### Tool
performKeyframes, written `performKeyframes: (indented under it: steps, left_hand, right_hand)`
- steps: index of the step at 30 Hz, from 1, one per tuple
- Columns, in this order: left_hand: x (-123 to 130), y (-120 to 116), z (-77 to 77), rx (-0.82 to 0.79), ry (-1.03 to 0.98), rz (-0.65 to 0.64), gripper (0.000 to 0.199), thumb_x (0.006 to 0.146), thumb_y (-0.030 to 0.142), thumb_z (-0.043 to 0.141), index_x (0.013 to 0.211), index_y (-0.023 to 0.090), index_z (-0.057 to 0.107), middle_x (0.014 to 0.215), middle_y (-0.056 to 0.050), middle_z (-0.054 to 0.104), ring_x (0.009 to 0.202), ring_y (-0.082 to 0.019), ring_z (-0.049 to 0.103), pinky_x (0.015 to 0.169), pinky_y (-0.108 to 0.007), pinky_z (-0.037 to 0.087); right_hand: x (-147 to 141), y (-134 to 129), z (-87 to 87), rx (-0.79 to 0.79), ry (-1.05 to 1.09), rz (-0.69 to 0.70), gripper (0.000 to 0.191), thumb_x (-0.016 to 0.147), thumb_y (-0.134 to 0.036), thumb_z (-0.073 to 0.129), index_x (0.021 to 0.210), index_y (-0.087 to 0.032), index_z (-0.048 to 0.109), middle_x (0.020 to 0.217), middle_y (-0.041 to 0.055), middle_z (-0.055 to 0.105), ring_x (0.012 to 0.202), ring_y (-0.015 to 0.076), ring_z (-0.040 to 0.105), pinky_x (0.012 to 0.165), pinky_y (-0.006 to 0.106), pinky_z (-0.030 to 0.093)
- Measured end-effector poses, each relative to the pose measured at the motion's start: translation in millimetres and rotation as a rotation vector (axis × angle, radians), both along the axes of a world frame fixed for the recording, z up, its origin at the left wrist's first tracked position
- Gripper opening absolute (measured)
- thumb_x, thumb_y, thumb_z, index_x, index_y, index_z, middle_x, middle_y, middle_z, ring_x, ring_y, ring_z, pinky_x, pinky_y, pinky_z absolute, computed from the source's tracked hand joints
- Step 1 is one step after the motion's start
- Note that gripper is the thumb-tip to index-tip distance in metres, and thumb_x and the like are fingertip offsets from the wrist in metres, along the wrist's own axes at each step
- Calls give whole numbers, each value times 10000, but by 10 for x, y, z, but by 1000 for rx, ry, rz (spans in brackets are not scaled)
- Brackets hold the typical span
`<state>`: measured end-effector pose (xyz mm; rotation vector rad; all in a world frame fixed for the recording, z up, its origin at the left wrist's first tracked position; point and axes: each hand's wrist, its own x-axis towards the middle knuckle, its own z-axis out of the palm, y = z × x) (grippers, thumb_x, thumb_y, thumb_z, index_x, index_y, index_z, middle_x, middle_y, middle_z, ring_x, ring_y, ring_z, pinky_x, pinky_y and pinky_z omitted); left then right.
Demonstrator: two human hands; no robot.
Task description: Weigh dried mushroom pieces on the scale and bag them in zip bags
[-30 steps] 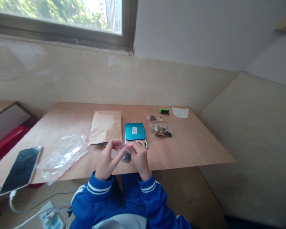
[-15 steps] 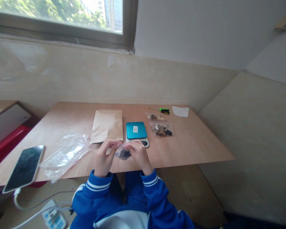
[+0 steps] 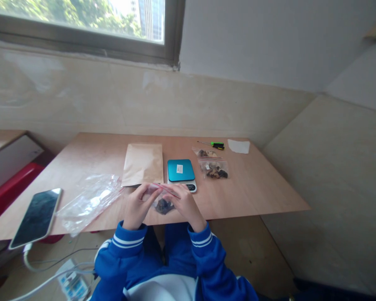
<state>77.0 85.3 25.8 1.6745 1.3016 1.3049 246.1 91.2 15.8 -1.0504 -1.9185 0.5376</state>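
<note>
**A:** Count?

**B:** You had three small zip bags of dark pieces: the held zip bag (image 3: 163, 206), plus the front zip bag (image 3: 213, 169) and the rear zip bag (image 3: 205, 153), both right of the digital scale (image 3: 181, 173). Singles on the tabletop (image 3: 257, 188): one kraft envelope (image 3: 142, 165), one clear plastic bag (image 3: 90, 204), one phone (image 3: 36, 218), one screwdriver (image 3: 217, 145), one white paper sheet (image 3: 238, 146).

**A:** Fingers?

**B:** Your left hand (image 3: 138, 207) had its fingers (image 3: 146, 193) curled and closed on the held zip bag's top edge. Your right hand (image 3: 184, 205) had its fingers (image 3: 175, 192) curled the same way on that edge, by the red seal. Neither hand was open.

**A:** Bag position?

**B:** You held it between your hands, just in front of the digital scale, near the tabletop's front edge.
</note>
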Motion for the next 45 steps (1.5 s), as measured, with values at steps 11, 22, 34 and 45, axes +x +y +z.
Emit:
performKeyframes:
  steps: [11,22,34,45]
  left_hand:
    - [38,-11,0,-16,-36,-36,167,838,354,649,862,194,692,845,-10,727,833,-170,668,777,-261,507]
    - [228,-45,-62,90,51,27,134,879,313,579,822,198,616,762,-4,675,734,-151,646,697,-254,495]
    - [121,4,-105,176,77,79,102,904,289,530,892,201,583,817,-10,654,779,-155,644,723,-269,511]
    - [58,-20,95,-19,-48,-99,244,805,391,670,929,182,646,896,-50,708,842,-191,670,756,-308,546]
  right_hand:
    - [-3,-59,94,113,80,-100,58,900,-264,617,886,-218,650,860,24,703,849,192,615,801,336,442]
    - [-85,-68,-6,202,22,-278,189,935,-153,517,766,-210,578,741,13,633,755,192,556,745,335,378]
    - [-61,18,-129,76,60,-106,104,911,-294,594,908,-223,669,901,25,727,877,187,645,834,325,448]
    - [-6,60,-146,54,49,-160,208,871,-133,597,828,-271,746,853,24,764,812,208,653,835,400,508]
